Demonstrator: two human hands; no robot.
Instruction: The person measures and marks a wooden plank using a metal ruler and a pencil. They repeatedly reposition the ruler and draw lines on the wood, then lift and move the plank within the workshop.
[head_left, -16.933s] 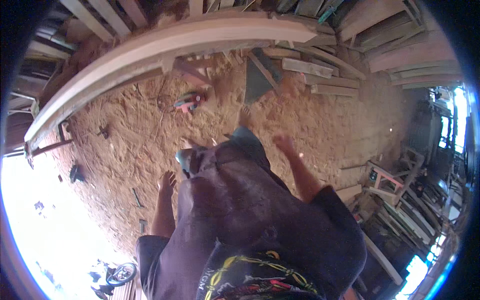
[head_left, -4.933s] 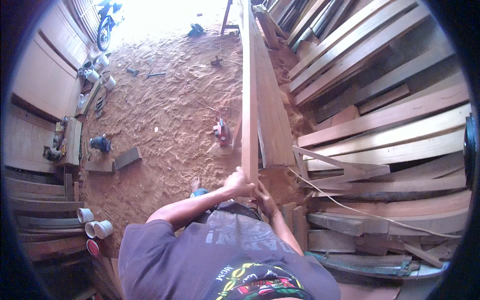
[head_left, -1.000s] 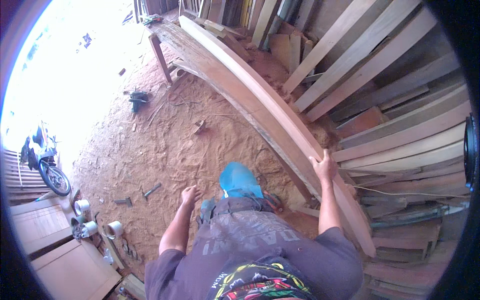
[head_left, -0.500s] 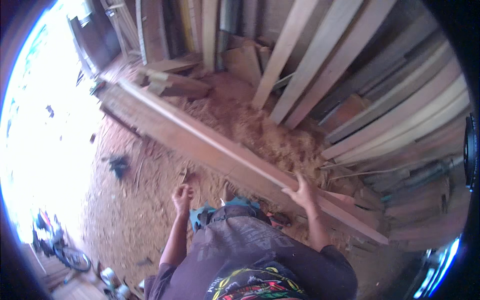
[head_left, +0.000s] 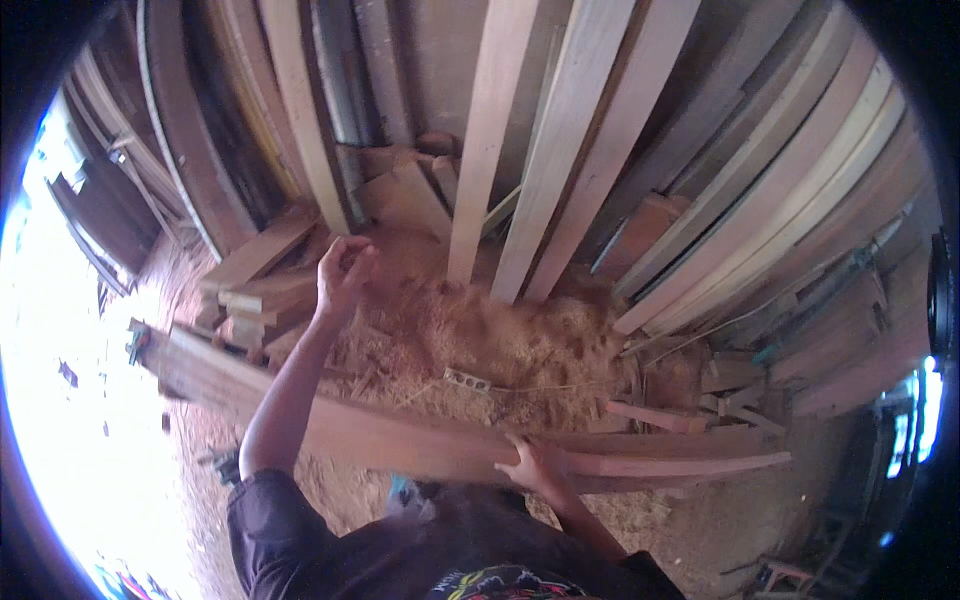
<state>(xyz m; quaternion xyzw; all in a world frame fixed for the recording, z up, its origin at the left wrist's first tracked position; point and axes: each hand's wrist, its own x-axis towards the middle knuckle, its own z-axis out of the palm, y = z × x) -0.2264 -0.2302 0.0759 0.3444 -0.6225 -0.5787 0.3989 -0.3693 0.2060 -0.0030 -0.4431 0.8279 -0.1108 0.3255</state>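
Note:
My left hand (head_left: 343, 278) is raised beyond the long board, in front of the leaning timber. Its fingers are loosely bent and apart, and I see nothing in them. The right hand (head_left: 542, 468) lies over a long wooden plank (head_left: 670, 466) close to my body, thumb on the near side and fingers on the far side. That plank is on top of a wider board (head_left: 380, 435), which runs across in front of me from left to right. My left forearm covers part of the board, and its left end is blurred.
Several tall planks (head_left: 560, 150) lean on the back wall. A short stack of timber (head_left: 262, 290) lies at the left. Sawdust (head_left: 470, 340) covers the floor, with a pale block with holes (head_left: 467, 380) on it. Wood offcuts (head_left: 735, 405) lie at the right.
My view has swung, so the board now runs nearly level across it. My left hand has risen from beside my body to beyond the board. The right hand stays on the plank.

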